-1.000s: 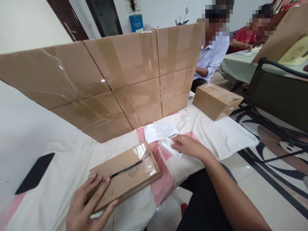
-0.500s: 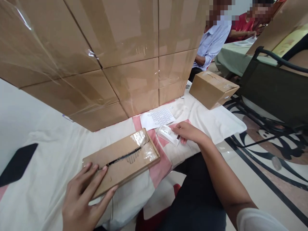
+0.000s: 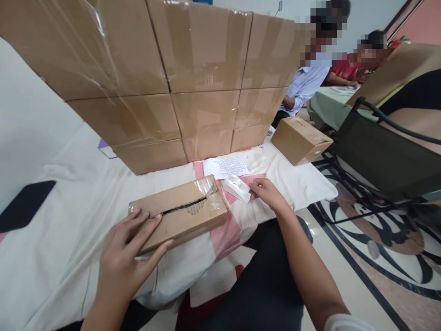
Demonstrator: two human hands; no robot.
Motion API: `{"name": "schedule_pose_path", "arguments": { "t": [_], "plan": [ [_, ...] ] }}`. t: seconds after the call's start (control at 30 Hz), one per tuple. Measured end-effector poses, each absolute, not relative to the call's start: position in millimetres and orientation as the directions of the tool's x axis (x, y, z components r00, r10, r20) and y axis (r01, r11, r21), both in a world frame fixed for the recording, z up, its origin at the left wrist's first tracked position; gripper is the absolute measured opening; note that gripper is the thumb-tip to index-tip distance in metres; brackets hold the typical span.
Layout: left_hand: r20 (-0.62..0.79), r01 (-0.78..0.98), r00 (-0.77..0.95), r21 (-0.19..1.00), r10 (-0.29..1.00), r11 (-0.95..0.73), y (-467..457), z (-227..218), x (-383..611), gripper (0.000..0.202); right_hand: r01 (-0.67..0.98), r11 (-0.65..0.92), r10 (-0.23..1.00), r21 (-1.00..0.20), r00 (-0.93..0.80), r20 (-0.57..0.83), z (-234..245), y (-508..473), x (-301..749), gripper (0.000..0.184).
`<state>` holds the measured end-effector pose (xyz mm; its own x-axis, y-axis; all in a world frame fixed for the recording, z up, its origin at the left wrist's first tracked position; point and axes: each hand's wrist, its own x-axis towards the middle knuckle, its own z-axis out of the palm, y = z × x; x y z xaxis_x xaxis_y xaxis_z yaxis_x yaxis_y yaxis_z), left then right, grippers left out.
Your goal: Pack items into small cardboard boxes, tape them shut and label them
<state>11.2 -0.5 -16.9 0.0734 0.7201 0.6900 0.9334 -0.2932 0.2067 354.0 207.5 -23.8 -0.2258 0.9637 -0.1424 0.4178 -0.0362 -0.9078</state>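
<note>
A flat cardboard box [image 3: 182, 214] with a torn slit along its taped top lies on the white and pink cloth [image 3: 69, 239] in front of me. My left hand [image 3: 126, 255] rests on its near left corner, fingers spread flat over the top. My right hand [image 3: 267, 193] reaches to a small white plastic object [image 3: 236, 187] just right of the box, fingertips pinching its near end. A white sheet printed with small ovals [image 3: 225, 166] lies just behind that object.
A wall of stacked, taped cardboard boxes [image 3: 193, 78] stands behind. A smaller brown box [image 3: 299, 140] sits at the right edge of the cloth. A black phone [image 3: 24, 204] lies far left. Two people sit at back right beside a green table [image 3: 327, 103]; a dark chair [image 3: 382, 156] stands right.
The view swung and the box wall now sits further back. My left hand stays on the flat box. My right hand keeps its hold at the white object, which sits nearer the box.
</note>
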Motion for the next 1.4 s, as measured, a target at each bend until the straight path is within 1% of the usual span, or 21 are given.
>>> {"name": "schedule_pose_path", "arguments": {
  "t": [0.17,0.27,0.4,0.57,0.7,0.77,0.83,1.0,1.07,1.23,1.4],
  "plan": [
    [0.704,0.938,0.078,0.187,0.706,-0.291,0,-17,11,0.064,0.148,-0.072,0.989,-0.986,-0.121,-0.090,-50,210,355,0.053],
    [0.714,0.940,0.071,0.185,0.696,-0.286,0,-18,12,0.057,0.076,-0.081,0.989,-0.994,-0.118,-0.090,-54,208,356,0.055],
    [0.727,0.941,0.069,0.181,0.683,-0.288,1,-19,13,0.052,0.039,-0.093,0.983,-0.995,-0.157,-0.098,-50,200,362,0.052],
    [0.744,0.942,0.068,0.172,0.664,-0.289,2,-19,14,0.049,0.003,-0.114,0.977,-0.993,-0.182,-0.113,-49,192,367,0.055],
    [0.758,0.944,0.070,0.160,0.649,-0.288,2,-20,14,0.047,0.026,-0.184,0.957,-0.983,-0.223,-0.185,-52,191,371,0.048],
    [0.767,0.943,0.069,0.158,0.638,-0.292,2,-21,15,0.046,0.018,-0.192,0.954,-0.981,-0.232,-0.191,-54,192,373,0.046],
    [0.771,0.943,0.061,0.163,0.634,-0.289,2,-21,15,0.045,-0.006,-0.180,0.957,-0.984,-0.231,-0.174,-57,193,373,0.047],
    [0.761,0.947,0.035,0.182,0.647,-0.265,2,-22,16,0.043,-0.097,-0.107,0.970,-0.990,-0.228,-0.082,-64,193,369,0.060],
    [0.761,0.946,0.027,0.190,0.648,-0.262,2,-22,17,0.043,-0.120,-0.073,0.972,-0.990,-0.233,-0.043,-66,192,368,0.062],
    [0.764,0.947,0.007,0.203,0.646,-0.251,2,-23,18,0.041,-0.153,0.007,0.976,-0.988,-0.213,0.040,-70,188,364,0.060],
    [0.748,0.941,-0.010,0.230,0.664,-0.246,2,-24,18,0.041,-0.151,0.049,0.979,-0.987,-0.187,0.077,-73,186,361,0.060]
  ]
}}
